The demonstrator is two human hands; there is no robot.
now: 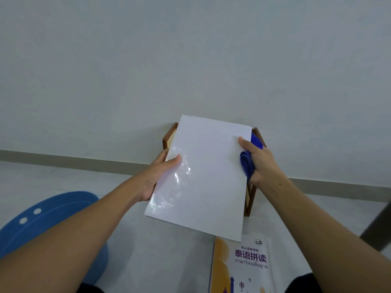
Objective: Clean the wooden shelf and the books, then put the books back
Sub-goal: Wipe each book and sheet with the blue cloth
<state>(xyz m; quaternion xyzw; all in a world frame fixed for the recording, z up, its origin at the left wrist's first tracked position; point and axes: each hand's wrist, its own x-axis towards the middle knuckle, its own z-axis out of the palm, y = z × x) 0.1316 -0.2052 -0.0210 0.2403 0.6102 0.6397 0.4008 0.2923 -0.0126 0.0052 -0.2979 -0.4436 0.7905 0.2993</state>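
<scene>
in front of me, head view: i hold the white book (203, 176) up in the air with both hands, its glossy cover facing me. my left hand (156, 176) grips the left edge, thumb flat on the cover, fingers hidden behind. my right hand (261, 163) is curled round a bunched blue cloth (246, 163), with only the thumb pressing the book's right edge. the wooden shelf (168, 136) stands against the wall right behind the book and is mostly hidden by it. whether the two touch, i cannot tell. a second book (243, 267) lies on the floor below, and a blue plastic seat (48, 218) sits at lower left.

findings, as judgement:
- the right hand is doing two jobs, so its hold on the book looks weak.
- the cover is shiny and likely slick. a hard wipe could push it out of the left thumb.
- if the book drops, it would land on the second book or knock the shelf.
- the cloth could slip loose if i shift the thumb.
</scene>
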